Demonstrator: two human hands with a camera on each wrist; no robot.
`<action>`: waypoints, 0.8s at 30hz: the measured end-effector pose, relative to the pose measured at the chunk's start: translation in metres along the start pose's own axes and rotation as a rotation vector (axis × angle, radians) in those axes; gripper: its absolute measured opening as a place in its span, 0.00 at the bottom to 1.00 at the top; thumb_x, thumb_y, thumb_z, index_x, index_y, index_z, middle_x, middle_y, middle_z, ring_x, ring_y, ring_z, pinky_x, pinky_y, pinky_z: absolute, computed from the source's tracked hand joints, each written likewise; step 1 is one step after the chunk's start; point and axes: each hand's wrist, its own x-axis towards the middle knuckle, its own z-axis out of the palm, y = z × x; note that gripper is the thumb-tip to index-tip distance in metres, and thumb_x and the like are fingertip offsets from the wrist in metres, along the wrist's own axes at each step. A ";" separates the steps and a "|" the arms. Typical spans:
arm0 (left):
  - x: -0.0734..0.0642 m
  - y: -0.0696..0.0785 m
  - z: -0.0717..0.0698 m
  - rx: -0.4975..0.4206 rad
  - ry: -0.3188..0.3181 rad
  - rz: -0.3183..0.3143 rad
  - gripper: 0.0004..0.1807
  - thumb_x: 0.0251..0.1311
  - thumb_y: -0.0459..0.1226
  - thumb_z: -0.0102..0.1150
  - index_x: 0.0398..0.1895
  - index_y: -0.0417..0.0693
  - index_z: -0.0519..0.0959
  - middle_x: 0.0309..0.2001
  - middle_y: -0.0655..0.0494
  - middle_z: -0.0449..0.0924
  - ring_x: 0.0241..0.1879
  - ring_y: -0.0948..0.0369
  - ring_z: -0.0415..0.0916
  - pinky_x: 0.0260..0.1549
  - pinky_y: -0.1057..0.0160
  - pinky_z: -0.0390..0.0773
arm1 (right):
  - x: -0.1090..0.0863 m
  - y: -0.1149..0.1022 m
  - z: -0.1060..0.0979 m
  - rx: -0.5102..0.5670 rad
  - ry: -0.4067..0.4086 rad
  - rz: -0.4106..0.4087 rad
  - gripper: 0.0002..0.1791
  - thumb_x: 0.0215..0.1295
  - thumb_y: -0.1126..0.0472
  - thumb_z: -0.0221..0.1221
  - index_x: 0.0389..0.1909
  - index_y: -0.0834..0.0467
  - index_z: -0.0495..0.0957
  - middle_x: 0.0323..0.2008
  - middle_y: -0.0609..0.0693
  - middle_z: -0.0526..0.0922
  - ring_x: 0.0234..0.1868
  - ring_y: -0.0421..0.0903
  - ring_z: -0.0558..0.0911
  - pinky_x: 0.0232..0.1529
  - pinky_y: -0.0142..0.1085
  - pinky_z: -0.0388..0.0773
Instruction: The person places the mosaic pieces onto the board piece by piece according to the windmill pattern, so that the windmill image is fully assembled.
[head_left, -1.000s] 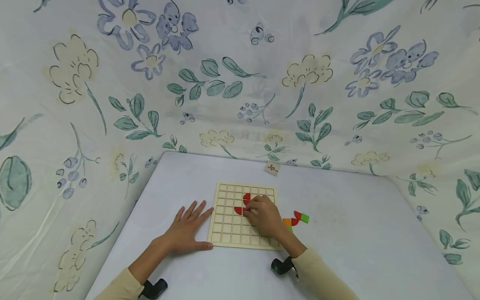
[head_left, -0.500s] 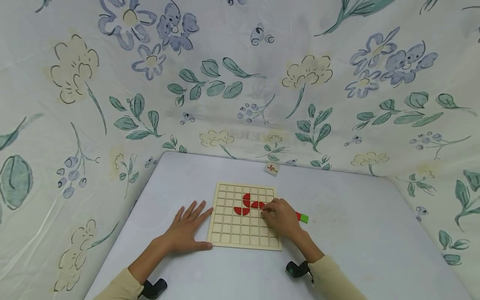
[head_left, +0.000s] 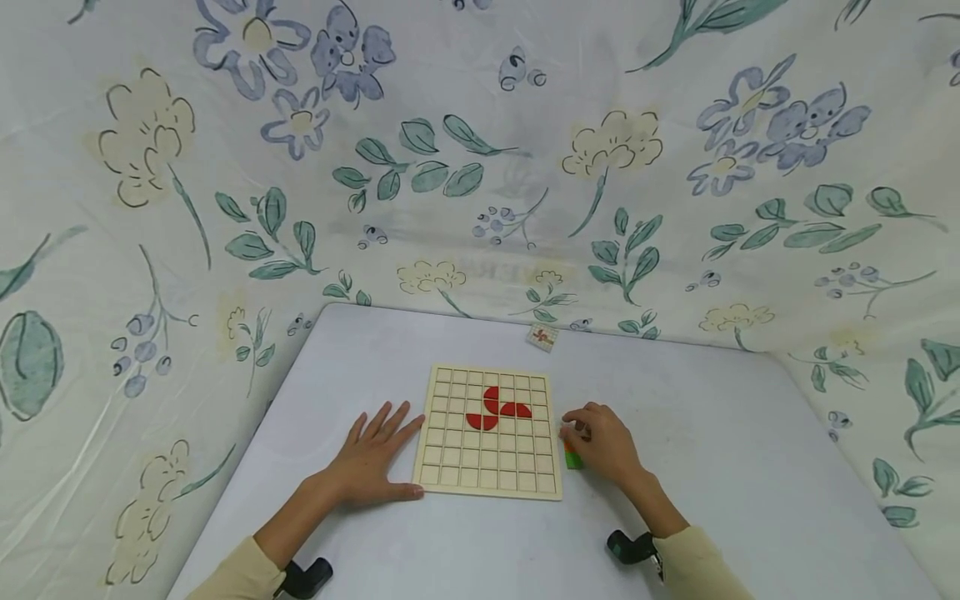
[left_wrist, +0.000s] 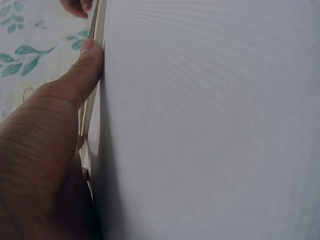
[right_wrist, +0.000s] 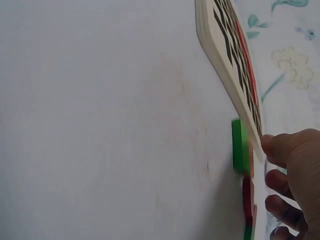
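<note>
My left hand (head_left: 375, 467) lies with fingers spread at the left edge of a pale wooden grid board (head_left: 517, 462); in the left wrist view its thumb (left_wrist: 89, 60) touches the board's edge. Red rounded pieces (head_left: 482, 422) sit in the middle cells of the board. Just past the board's right edge, my right hand (head_left: 606, 442) is over the loose pieces, fingers loosely bent, with no piece seen between them. A green piece (right_wrist: 241, 145) and a red piece (right_wrist: 248, 197) lie below it; an orange one (head_left: 568, 447) is mostly hidden by the fingers.
A small card (head_left: 542, 337) with a red pattern on a grid lies near the far edge of the white table (head_left: 712, 442). A flowered cloth (head_left: 525, 183) hangs behind the table and along its sides. Black wrist cameras (head_left: 630, 547) hang below both forearms.
My right hand has moved right, from over the red pieces on the board to the loose pieces beside it, uncovering red pieces on the board. My left hand has stayed in place.
</note>
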 end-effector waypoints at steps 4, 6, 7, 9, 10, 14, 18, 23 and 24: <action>-0.001 0.001 -0.002 -0.005 0.003 0.001 0.61 0.44 0.78 0.52 0.78 0.54 0.56 0.78 0.46 0.45 0.76 0.43 0.36 0.67 0.34 0.39 | -0.005 0.011 -0.009 -0.026 -0.047 0.007 0.08 0.58 0.63 0.69 0.39 0.56 0.87 0.27 0.43 0.73 0.30 0.43 0.69 0.29 0.35 0.70; -0.001 0.001 -0.002 -0.008 0.008 0.001 0.61 0.44 0.78 0.52 0.77 0.53 0.56 0.78 0.46 0.45 0.76 0.43 0.36 0.67 0.34 0.39 | -0.007 0.017 -0.013 -0.047 -0.064 0.003 0.10 0.57 0.64 0.69 0.41 0.56 0.87 0.29 0.45 0.75 0.33 0.44 0.70 0.32 0.36 0.72; -0.001 0.000 -0.001 -0.009 0.011 0.000 0.61 0.44 0.78 0.52 0.77 0.53 0.56 0.78 0.46 0.45 0.76 0.43 0.36 0.67 0.34 0.39 | -0.007 0.020 -0.014 -0.059 -0.071 0.002 0.11 0.57 0.64 0.70 0.42 0.56 0.87 0.31 0.46 0.75 0.34 0.45 0.70 0.33 0.37 0.73; -0.001 0.000 -0.001 -0.006 0.011 -0.004 0.61 0.44 0.77 0.53 0.78 0.54 0.56 0.78 0.46 0.45 0.76 0.43 0.36 0.67 0.34 0.38 | -0.009 0.025 -0.016 -0.079 -0.085 0.002 0.13 0.56 0.65 0.71 0.43 0.56 0.87 0.33 0.48 0.76 0.35 0.46 0.71 0.35 0.38 0.75; -0.001 0.000 -0.001 -0.006 0.009 -0.005 0.61 0.44 0.78 0.52 0.78 0.54 0.55 0.78 0.46 0.45 0.76 0.43 0.36 0.67 0.34 0.38 | -0.010 0.027 -0.017 -0.091 -0.094 0.003 0.14 0.55 0.64 0.71 0.44 0.55 0.87 0.34 0.48 0.76 0.36 0.46 0.71 0.36 0.38 0.75; -0.002 -0.001 0.000 -0.004 -0.004 -0.012 0.62 0.43 0.78 0.51 0.78 0.54 0.55 0.78 0.47 0.44 0.76 0.44 0.36 0.67 0.34 0.38 | -0.013 0.032 -0.019 -0.107 -0.113 -0.009 0.15 0.54 0.65 0.72 0.44 0.55 0.87 0.34 0.48 0.76 0.36 0.46 0.70 0.36 0.38 0.74; -0.001 -0.001 0.000 0.002 0.000 -0.007 0.62 0.43 0.79 0.51 0.78 0.54 0.55 0.78 0.47 0.44 0.76 0.44 0.36 0.67 0.34 0.38 | -0.015 0.034 -0.019 -0.092 -0.125 -0.016 0.12 0.54 0.64 0.72 0.40 0.53 0.88 0.33 0.45 0.76 0.35 0.45 0.69 0.35 0.37 0.72; -0.001 0.000 0.000 0.002 0.010 0.005 0.61 0.44 0.78 0.52 0.78 0.54 0.55 0.78 0.47 0.44 0.76 0.43 0.36 0.67 0.34 0.38 | -0.016 0.034 -0.021 -0.038 -0.175 -0.013 0.09 0.54 0.60 0.73 0.37 0.49 0.89 0.32 0.40 0.75 0.36 0.42 0.69 0.35 0.37 0.72; -0.001 0.000 -0.001 0.000 0.011 0.007 0.61 0.44 0.78 0.52 0.78 0.54 0.55 0.78 0.46 0.45 0.76 0.43 0.36 0.67 0.34 0.39 | -0.016 0.034 -0.022 -0.028 -0.183 -0.007 0.08 0.54 0.59 0.73 0.36 0.49 0.89 0.32 0.40 0.74 0.37 0.42 0.69 0.36 0.37 0.72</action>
